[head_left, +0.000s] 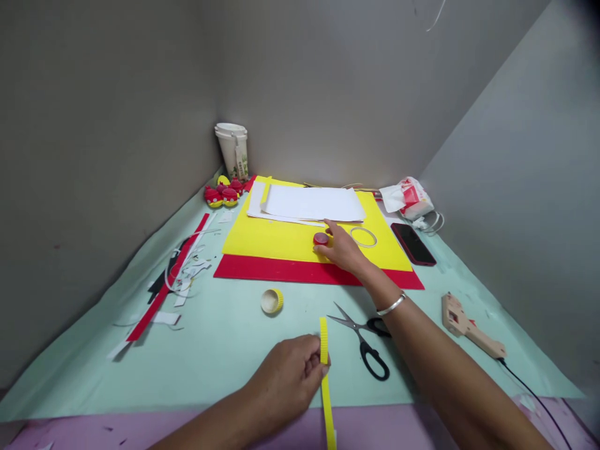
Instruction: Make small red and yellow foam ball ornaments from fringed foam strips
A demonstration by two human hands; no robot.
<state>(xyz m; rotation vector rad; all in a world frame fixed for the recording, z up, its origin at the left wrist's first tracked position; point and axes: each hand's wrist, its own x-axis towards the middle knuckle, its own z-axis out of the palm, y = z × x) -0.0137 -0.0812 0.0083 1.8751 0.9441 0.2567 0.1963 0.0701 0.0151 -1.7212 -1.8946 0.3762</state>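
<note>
My left hand (290, 375), near the table's front edge, is closed on a narrow yellow ribbed paper strip (327, 400) that stands up above the fingers and hangs down below. Reaching forward, my right hand (344, 250) has its thumb and fingers around a small red round piece (321, 239), over the yellow sheet (290, 240). A short yellow ribbed ring (272, 301) with a pale inside sits on the green cloth. Black-handled scissors (360, 331) lie open beside the strip, partly behind my right forearm.
White sheets (314, 203) and a pale ring (363, 237) rest on the yellow sheet, above a red sheet (281, 269). Left are strips and scraps (173, 275), red-yellow ornaments (222, 192) and a cup (233, 150). Right are a phone (413, 244), tissues (410, 197) and a corded glue gun (471, 328).
</note>
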